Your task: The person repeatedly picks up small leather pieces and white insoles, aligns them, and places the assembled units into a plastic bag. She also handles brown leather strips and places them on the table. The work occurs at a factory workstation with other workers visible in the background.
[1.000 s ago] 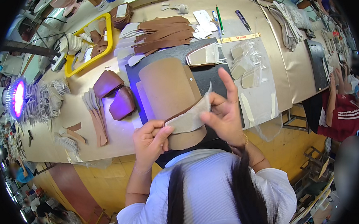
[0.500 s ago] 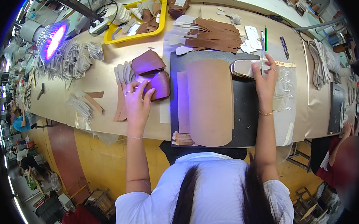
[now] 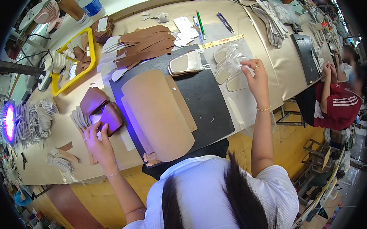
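Note:
My left hand [image 3: 98,144] has its thumb and fingers apart at the near edge of dark brown leather pieces [image 3: 112,117], holding nothing that I can see. Another brown leather stack [image 3: 93,100] lies just beyond them. On the right, my right hand [image 3: 254,78] pinches the edge of a clear plastic bag [image 3: 232,64] with pale rounded pieces inside. Between my hands, a curved tan sheet [image 3: 156,111] rests on a black board [image 3: 203,101]. A stack of pale rounded pieces with brown edges [image 3: 185,64] sits at the board's far side.
A yellow tray [image 3: 91,49] with leather scraps stands at the far left, by a lit lamp [image 3: 9,121]. Brown strips [image 3: 146,44], a yellow ruler [image 3: 221,41], a green pencil [image 3: 200,22] and a dark cutter [image 3: 225,22] lie beyond the board. A co-worker in red [image 3: 342,102] sits at right.
My right hand has left the stack of pale rounded pieces and moved right to the plastic bag. My left hand has drawn back slightly from the leather. The view has swung right.

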The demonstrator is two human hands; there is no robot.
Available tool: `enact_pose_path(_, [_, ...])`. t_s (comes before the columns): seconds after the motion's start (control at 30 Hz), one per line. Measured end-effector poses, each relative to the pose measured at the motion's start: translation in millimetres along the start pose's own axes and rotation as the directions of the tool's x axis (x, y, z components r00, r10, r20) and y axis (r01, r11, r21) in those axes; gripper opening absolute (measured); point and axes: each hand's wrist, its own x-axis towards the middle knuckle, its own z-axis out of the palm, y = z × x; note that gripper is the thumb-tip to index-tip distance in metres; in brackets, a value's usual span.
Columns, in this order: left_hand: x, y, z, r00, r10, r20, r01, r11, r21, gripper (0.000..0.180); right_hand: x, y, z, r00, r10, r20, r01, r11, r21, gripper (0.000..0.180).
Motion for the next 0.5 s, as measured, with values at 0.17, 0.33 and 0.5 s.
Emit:
enact_pose_path(0.17, [-1, -19, 9, 0.998, 0.046, -0.044, -0.045, 0.998, 0.032, 0.027, -25, 8, -7, 0.997, 0.065, 0.036, -0.060, 0.989, -0.134, 0.037])
enact_pose_path(0.33, [-2, -11, 8, 0.994, 0.079, -0.074, -0.074, 0.995, 0.070, 0.026, -32, 13, -5, 0.992, 0.079, 0.101, -0.065, 0.989, -0.134, 0.049])
enact_pose_path(0.5, [-12, -18, 7, 0.960, 0.278, -0.040, -0.257, 0.928, 0.270, 0.018, -30, 4, -23, 0.962, 0.003, 0.273, 0.039, 0.988, -0.148, 0.052])
